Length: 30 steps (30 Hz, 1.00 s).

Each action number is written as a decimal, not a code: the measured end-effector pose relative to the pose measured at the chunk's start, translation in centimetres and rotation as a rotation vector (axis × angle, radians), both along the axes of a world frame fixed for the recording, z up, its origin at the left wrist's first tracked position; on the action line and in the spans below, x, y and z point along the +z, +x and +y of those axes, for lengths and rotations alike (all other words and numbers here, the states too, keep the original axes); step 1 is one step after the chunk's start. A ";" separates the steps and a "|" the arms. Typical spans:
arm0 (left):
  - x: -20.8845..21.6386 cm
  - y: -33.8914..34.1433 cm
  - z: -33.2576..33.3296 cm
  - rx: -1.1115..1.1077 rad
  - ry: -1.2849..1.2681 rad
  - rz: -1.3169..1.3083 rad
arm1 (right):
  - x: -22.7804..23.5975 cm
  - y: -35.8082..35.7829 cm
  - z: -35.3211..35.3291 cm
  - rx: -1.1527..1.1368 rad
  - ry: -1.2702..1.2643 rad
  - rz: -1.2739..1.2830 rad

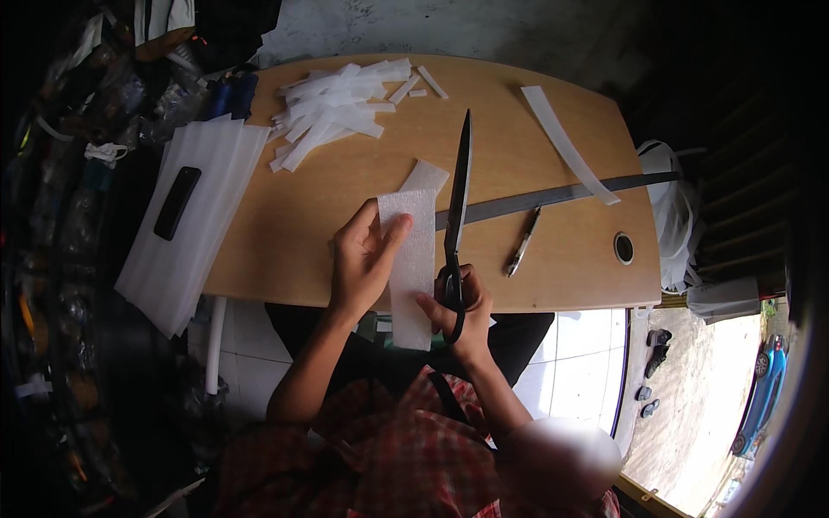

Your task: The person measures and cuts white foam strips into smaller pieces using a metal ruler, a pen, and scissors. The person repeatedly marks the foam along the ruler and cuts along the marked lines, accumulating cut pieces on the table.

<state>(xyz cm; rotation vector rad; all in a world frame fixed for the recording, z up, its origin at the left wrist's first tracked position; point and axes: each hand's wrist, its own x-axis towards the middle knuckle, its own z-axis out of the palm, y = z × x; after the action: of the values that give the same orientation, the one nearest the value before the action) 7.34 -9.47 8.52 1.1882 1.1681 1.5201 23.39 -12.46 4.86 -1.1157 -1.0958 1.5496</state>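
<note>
My left hand (358, 263) pinches a white foam strip (411, 281) upright over the table's near edge, its thumb across the front. Behind the strip's top, another foam piece (427, 175) slants to the right; whether the hand holds it too I cannot tell. In my right hand (471, 318) is a pair of black-handled scissors (461, 186), blades together and pointing away from me. The right thumb reaches the strip's right edge. Just beyond the scissors, a grey ruler-like bar (514, 205) lies across the table.
On the wooden table (345, 233) lie a heap of cut foam strips (332, 104), a long strip (561, 138) over the bar, and a pen (523, 243). Foam sheets (220, 168) bearing a black phone (178, 204) overhang the left edge. A cable hole (623, 247) sits at right.
</note>
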 end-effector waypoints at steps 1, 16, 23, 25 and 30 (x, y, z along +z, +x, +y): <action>0.1 0.4 -0.2 0.012 -0.021 -0.025 | -0.1 -0.4 0.2 -0.034 0.015 0.002; -1.4 -1.0 -0.5 0.315 0.092 0.076 | -3.0 1.3 -0.4 0.097 0.128 0.060; 0.0 -0.8 2.7 0.325 0.235 -0.019 | -5.4 2.9 -5.7 0.326 0.095 -0.134; -0.4 -0.3 2.9 0.362 0.221 0.005 | -4.6 3.1 -6.2 0.367 0.141 -0.171; -2.0 0.9 3.5 0.377 0.242 0.021 | -4.8 3.5 -6.1 0.386 0.202 -0.169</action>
<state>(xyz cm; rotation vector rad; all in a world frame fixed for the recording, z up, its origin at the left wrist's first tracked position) 8.23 -5.94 6.55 1.1874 1.3031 1.9820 26.88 -18.55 0.11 -0.9469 -1.6193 1.6092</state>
